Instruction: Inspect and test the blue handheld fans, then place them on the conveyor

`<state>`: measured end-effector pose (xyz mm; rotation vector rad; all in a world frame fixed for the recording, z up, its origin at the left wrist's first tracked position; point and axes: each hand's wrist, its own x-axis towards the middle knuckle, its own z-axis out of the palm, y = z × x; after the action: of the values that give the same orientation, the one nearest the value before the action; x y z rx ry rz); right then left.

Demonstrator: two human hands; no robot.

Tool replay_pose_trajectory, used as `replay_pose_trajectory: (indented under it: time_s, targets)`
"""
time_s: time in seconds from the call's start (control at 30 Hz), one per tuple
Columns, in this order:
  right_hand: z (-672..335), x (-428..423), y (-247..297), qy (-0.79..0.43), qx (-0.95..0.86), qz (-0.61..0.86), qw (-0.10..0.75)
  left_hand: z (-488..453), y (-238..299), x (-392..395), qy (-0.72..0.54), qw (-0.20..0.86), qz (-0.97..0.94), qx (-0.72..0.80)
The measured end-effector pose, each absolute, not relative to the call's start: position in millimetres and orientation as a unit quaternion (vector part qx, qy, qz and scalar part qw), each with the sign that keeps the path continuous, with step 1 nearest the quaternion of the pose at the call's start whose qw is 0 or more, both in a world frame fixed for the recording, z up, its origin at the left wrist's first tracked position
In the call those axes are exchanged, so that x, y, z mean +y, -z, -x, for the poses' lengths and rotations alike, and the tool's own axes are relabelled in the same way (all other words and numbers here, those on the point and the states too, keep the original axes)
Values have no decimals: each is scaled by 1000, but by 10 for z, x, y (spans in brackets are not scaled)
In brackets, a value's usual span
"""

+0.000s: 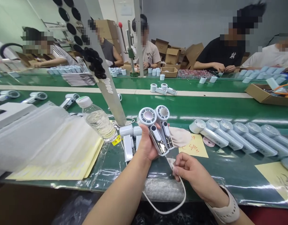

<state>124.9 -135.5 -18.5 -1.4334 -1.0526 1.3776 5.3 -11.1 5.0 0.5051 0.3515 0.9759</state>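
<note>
Two light-blue handheld fans, a left one (155,137) and a right one (166,132), are gripped side by side in my left hand (146,144). Their round heads point up, and circuit boards show in the uncovered handles. Just below the handle ends, my right hand (189,172) pinches the white plug of a cable (171,162). The cable loops down past the table edge. Whether the plug touches a fan I cannot tell. Behind my left wrist lie more fan bodies (128,145), partly hidden.
Several fans (240,134) lie in a row at right beside yellow paper notes (195,146). A water bottle (99,120) leans at left near plastic-covered yellow sheets (87,165). A slanted metal post (108,84) rises mid-left. Co-workers sit across the green conveyor (193,106).
</note>
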Motion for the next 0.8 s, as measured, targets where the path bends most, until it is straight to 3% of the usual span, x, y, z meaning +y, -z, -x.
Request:
replay_pose_trajectory:
  time_s: [0.1,0.4,0.5,0.67,0.8]
  targets:
    - [-1155,-1367,63,-620,-361,515,469,-50,-52,-122,-461,840,-240,156]
    - [-757,-1277,243,-536,-316,518,587,-44,-30,-194,-492,810,-273,168]
    - [-706,-1298,256,-544,-318,508,588,-40,-19,-212,-487,810,-279,168]
    - [-901,-1325,163,-449,-478,548,520,-36,-58,-229,-482,831,-243,134]
    - [-933,-1361,184,-407,-505,533,544,-28,-79,-238,-469,844,-228,122]
